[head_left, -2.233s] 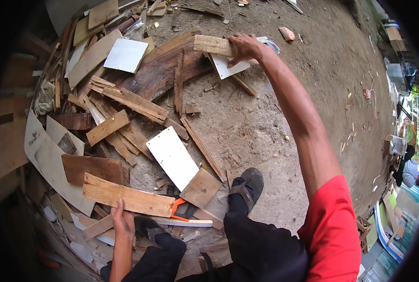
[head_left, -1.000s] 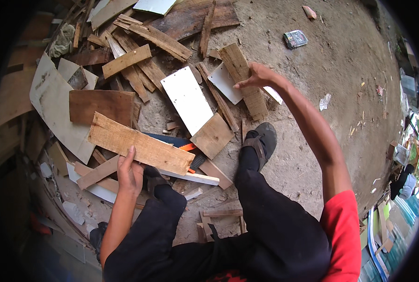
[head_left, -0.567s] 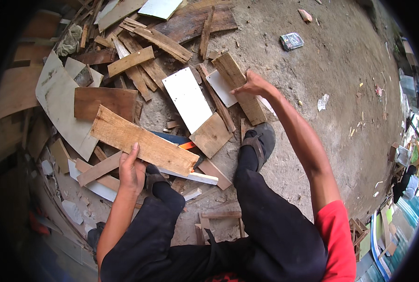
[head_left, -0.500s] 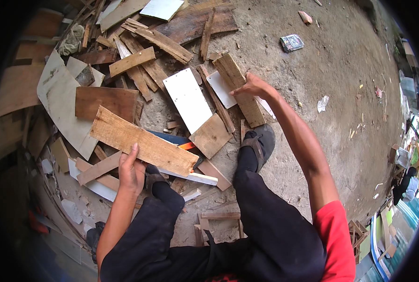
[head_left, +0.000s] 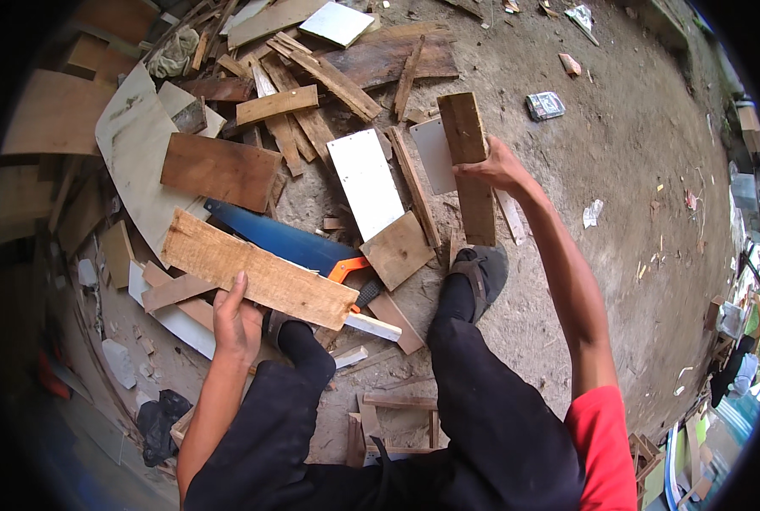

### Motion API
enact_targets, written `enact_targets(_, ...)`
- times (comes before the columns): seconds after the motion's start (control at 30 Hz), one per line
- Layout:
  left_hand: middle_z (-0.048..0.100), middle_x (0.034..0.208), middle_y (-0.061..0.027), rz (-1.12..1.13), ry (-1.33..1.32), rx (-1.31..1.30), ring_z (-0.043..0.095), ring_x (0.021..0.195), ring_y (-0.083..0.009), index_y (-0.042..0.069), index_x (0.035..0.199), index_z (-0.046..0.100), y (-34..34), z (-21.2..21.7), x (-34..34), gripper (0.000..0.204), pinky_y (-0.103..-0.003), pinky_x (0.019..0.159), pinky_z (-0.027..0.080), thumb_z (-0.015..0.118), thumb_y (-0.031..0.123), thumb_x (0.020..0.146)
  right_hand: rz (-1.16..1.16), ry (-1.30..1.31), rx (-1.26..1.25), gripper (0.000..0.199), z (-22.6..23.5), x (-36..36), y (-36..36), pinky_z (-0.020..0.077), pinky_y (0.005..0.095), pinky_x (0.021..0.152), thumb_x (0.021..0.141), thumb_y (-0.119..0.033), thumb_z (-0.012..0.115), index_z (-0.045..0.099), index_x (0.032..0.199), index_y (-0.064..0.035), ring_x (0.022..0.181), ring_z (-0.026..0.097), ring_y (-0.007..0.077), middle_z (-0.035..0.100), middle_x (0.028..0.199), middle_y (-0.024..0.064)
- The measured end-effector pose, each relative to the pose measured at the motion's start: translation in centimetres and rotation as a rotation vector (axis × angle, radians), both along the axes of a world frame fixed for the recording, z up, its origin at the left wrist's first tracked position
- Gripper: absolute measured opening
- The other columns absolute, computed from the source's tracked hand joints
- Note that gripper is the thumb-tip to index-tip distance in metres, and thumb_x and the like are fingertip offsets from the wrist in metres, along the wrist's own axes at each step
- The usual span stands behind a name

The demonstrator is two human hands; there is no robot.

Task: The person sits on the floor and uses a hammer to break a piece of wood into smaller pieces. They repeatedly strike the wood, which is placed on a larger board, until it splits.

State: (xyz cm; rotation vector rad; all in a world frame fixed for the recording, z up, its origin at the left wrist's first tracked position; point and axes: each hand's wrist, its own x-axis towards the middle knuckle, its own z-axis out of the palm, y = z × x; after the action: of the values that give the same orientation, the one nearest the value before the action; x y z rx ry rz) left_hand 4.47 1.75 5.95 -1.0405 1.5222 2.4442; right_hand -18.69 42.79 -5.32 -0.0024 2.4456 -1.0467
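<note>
L hand (head_left: 238, 328) grips a light-brown plank (head_left: 256, 268) near its lower edge, thumb pressed on the face, other fingers tucked behind/under. Plank slants down to the R, in front of the L shin & just over the saw (head_left: 278, 237), whose blue blade and orange handle show past the plank's upper edge.

R hand (head_left: 498, 166), arm out fwd, clasps a darker plank (head_left: 469, 183) abt midway along: thumb across the face, fingers round the R edge. That plank runs roughly up-down in view, its lower end by the R shoe (head_left: 487, 274); can't quite tell if they touch. White board (head_left: 433, 153) sits partly behind it.

Btwn the two planks: white board w/ holes (head_left: 367, 183), then a small squarish brown board (head_left: 398, 251) at its lower end. Reddish-brown board (head_left: 220, 170) lies above the L plank, next to a big pale panel (head_left: 141, 162). Crumpled packet (head_left: 545, 106) on the dirt floor, upper R; black plastic bag (head_left: 160, 426), lower L.
</note>
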Motion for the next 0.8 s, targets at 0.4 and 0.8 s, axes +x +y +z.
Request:
enact_targets(0.4, 0.056, 0.134, -0.0116, 0.094, 0.242, -0.056, 0.055, 0.125, -0.0256, 0.002, 0.138, 0.046, -2.7, 5.7, -1.3, 0.046, -0.043, 0.107, 0.043, 0.059, 0.023, 0.099, 0.267, 0.079, -0.195, 0.085, 3.1, 1.1, -16.7, 0.0443, 0.0395, 0.107, 0.076, -0.055, 0.082, 0.056, 0.133, 0.0025, 0.115, 0.063, 0.0299, 0.065, 0.125, 0.0201)
enact_targets(0.8, 0.063, 0.123, -0.0090, -0.024, 0.516, -0.107, 0.059, 0.115, -0.0218, 0.003, 0.129, 0.055, -7.7, 25.7, 8.7, 0.040, -0.041, 0.102, 0.042, 0.061, 0.026, 0.097, 0.388, 0.262, 0.202, 0.050, 25.3, 6.6, -10.3, 0.0613, 0.0330, 0.074, 0.091, -0.047, 0.069, 0.069, 0.117, -0.0048, 0.088, 0.071, 0.0220, 0.073, 0.103, 0.0152)
